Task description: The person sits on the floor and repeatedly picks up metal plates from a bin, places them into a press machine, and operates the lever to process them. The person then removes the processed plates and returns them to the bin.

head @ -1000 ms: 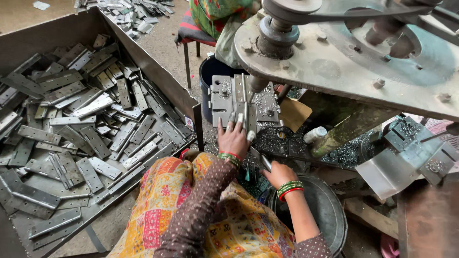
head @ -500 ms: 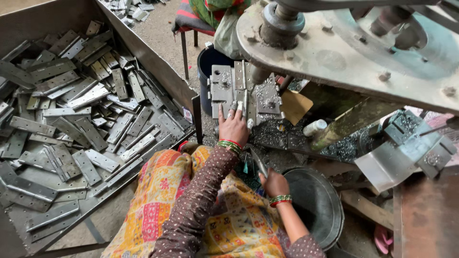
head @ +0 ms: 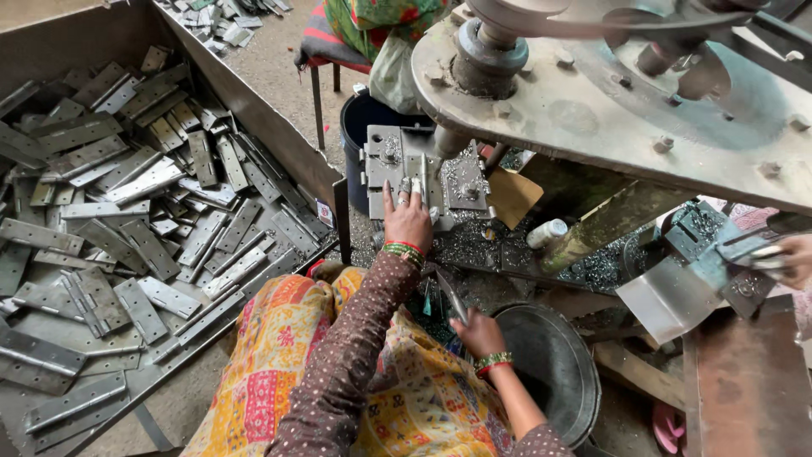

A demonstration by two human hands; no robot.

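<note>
Head view: the largest thing we see is the grey metal press [head: 609, 110], its heavy round plate and spindle tilting across the upper right. On our left a big sheet-metal bin [head: 245, 127] is filled with flat steel hinge leaves [head: 135, 228], lying loose and crossed over one another. Below the press, near our lap, stands a round dark metal pan [head: 550, 372], and behind the work a dark blue bucket [head: 359, 127] sits beside a stool leg. Under the spindle lies the steel die block [head: 397, 165], a plate with bolts, surrounded by glittering metal shavings [head: 474, 245].

Our left hand [head: 408, 222] reaches forward onto that die block, palm down, fingers stretched nearly straight and slightly spread; the fingertips [head: 404, 186] press on a narrow hinge piece [head: 420, 176] standing edge-up in the block's slot. We cannot tell whether the thumb grips it. Our right hand [head: 478, 332] is low, just beside the pan's rim, curled loosely closed around a thin metal strip [head: 452, 298] that sticks up and away from the fist. Green and red bangles ring both wrists. At the far right edge another person's hand [head: 791, 258] touches a small metal fixture, blurred.
</note>
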